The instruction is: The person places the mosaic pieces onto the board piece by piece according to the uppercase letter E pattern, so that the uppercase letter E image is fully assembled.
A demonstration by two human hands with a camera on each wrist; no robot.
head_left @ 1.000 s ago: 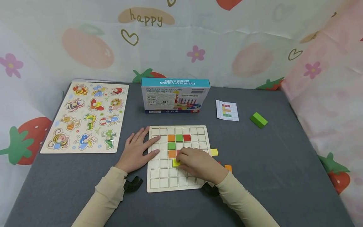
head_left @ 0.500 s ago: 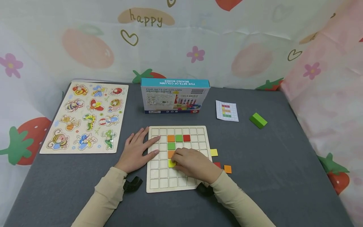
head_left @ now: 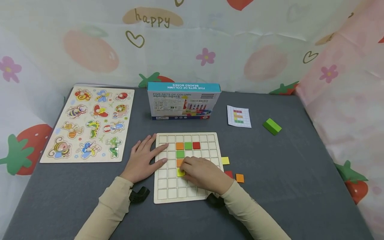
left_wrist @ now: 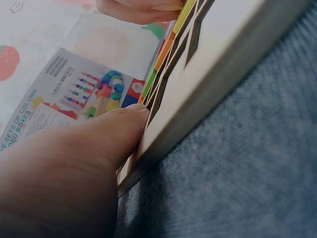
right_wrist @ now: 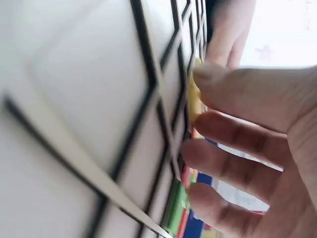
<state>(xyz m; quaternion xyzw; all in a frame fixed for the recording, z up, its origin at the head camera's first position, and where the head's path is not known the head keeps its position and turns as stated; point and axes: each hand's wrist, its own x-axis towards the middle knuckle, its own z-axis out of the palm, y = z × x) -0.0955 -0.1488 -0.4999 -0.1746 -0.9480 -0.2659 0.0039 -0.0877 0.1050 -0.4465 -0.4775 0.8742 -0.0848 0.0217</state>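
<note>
A pale wooden grid board (head_left: 166,193) lies on the table in the head view. My left hand (head_left: 142,162) rests with spread, straight fingers on its left edge, the thumb showing on the rim in the left wrist view. My right hand (head_left: 205,173) is over the board's middle and pinches a yellow square tile (head_left: 180,172) at the cell below an orange tile (head_left: 179,162). In the right wrist view, thumb and index finger meet at this yellow tile (right_wrist: 193,99). Above sit a green tile (head_left: 180,154) and a row of orange, green and red tiles. The right hand hides several cells.
Yellow (head_left: 225,160), red (head_left: 228,174) and orange (head_left: 239,178) tiles lie by the board's right side. Behind stand a box (head_left: 183,101), a pattern card (head_left: 239,116) and a green block (head_left: 272,126). An insect puzzle board (head_left: 90,123) lies at left.
My right hand has moved slightly left with the yellow tile, which now lies at the cell below the orange one. More of the red tile beside the board shows. The left hand stays put.
</note>
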